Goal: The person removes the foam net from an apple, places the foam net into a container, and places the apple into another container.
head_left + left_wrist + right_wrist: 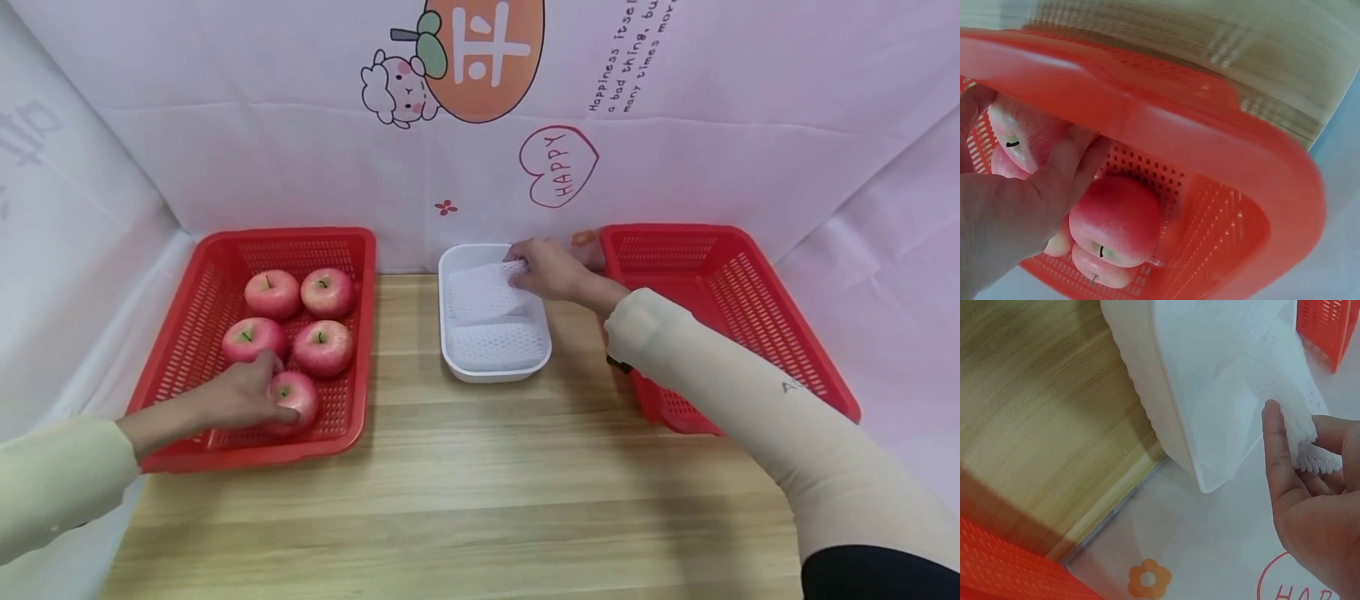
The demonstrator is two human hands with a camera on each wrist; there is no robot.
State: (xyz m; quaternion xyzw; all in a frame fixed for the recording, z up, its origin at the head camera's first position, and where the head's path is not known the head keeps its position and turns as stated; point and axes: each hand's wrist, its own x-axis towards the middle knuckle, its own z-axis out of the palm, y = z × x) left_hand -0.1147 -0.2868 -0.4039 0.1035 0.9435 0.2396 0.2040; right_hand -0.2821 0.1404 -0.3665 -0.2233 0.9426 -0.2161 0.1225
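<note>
My left hand (pixel 238 393) grips the nearest apple (pixel 295 398) inside the left red basket (pixel 362 350); thumb and fingers lie on either side of it in the left wrist view. Several other red apples sit behind it, among them a paler one (pixel 323 347) close by. At the far end of the white plastic container (pixel 495 377), my right hand (pixel 551 268) pinches the edge of a white foam net sleeve (pixel 483 292) between thumb and fingers. That sleeve is partly lifted. Another white foam net (pixel 498 343) lies in the container's near end.
A second red basket (pixel 806 358) stands at the right, partly behind my right arm; no contents show in its visible part. All three containers stand on a wooden table (pixel 450 500). Behind them hangs a printed white cloth (pixel 300 158).
</note>
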